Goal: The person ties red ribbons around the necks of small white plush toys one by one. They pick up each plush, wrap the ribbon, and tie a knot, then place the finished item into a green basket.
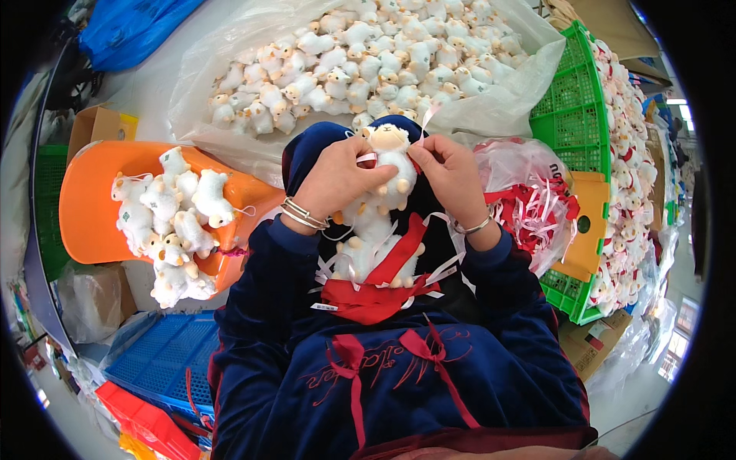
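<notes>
Over my lap, my left hand is closed around the side of a small white plush lamb, which faces up with its head away from me. A bit of red cloth with a pale ribbon shows at its neck, beside the left fingers. My right hand pinches the ribbon at the lamb's other side, and one pale end sticks up above the fingertips. Below, more white plush lambs rest on my lap. Red cloth pieces with white ribbons lie across them.
An orange chair at left carries several plush lambs. Ahead, a clear plastic sheet holds a large heap of them. At right are a bag of red pieces and a green crate. A blue crate stands lower left.
</notes>
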`<state>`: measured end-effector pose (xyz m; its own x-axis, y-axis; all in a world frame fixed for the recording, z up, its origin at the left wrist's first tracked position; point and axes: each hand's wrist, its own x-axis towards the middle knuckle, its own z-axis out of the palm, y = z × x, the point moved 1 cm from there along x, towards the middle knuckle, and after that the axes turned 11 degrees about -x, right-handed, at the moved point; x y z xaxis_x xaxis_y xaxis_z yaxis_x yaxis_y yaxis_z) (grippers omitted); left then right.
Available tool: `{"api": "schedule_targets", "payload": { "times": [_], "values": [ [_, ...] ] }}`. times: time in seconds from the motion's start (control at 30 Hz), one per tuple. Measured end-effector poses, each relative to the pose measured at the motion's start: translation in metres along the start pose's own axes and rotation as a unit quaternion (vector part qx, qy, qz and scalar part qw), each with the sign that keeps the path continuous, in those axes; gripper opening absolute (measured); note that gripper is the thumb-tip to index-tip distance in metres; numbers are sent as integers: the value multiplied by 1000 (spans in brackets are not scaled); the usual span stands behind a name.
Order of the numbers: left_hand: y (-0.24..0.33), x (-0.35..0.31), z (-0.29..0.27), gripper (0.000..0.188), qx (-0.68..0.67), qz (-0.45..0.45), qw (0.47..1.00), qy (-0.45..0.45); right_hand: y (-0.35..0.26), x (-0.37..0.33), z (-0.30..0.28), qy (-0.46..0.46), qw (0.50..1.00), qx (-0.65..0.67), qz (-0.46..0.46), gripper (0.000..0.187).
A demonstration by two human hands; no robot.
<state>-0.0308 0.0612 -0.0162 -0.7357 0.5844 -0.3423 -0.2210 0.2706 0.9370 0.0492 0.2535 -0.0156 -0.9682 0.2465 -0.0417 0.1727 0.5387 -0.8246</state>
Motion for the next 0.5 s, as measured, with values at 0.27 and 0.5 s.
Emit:
{"api": "schedule_targets", "payload": {
  "times": [0.27,0.5],
  "values": [
    [0,-3,4,41,49,22,999,8,-11,-5,7,6,1000,6,13,17],
    [-13,8,13,44,23,111,993,24,-6,-2,15,81,981,-85,-156,13]
  ]
}}
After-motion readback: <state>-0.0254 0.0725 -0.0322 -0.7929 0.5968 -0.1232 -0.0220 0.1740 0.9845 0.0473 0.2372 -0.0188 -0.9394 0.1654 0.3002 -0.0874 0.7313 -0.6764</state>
